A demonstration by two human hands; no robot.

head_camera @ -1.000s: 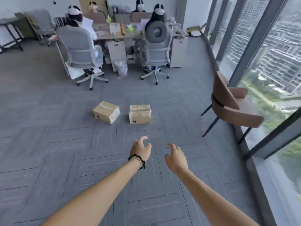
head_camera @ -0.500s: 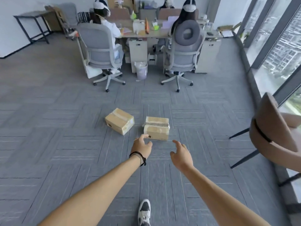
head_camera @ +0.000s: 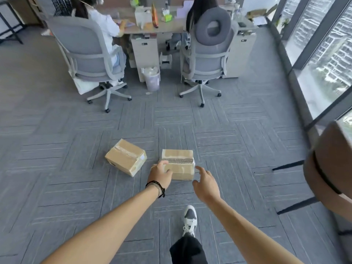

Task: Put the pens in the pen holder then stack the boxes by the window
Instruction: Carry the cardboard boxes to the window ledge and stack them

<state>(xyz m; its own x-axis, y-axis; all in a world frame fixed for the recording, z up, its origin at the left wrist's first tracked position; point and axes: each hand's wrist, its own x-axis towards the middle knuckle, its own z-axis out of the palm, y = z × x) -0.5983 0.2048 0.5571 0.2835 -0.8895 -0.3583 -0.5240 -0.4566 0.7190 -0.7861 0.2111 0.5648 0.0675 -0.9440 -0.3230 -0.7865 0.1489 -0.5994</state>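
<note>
Boxes on carpet, unstacked: right box [head_camera: 179, 164] square-on just ahead, left box [head_camera: 126, 159] skewed beside it, apart. Window [head_camera: 327, 54] well off to the right. Left hand [head_camera: 160, 175] at the right box's near left corner, fingers loosely curled, contact unclear; right hand [head_camera: 205, 184] spread wide just off its right corner, gripping nothing. Risks: uneven grab tipping the box, glossy tape slipping, brown chair [head_camera: 331, 168] blocking the carry. No pens or holder visible.

Both arms reach forward, left hand [head_camera: 159, 174] and right hand [head_camera: 206, 184] open, fingers spread
</note>
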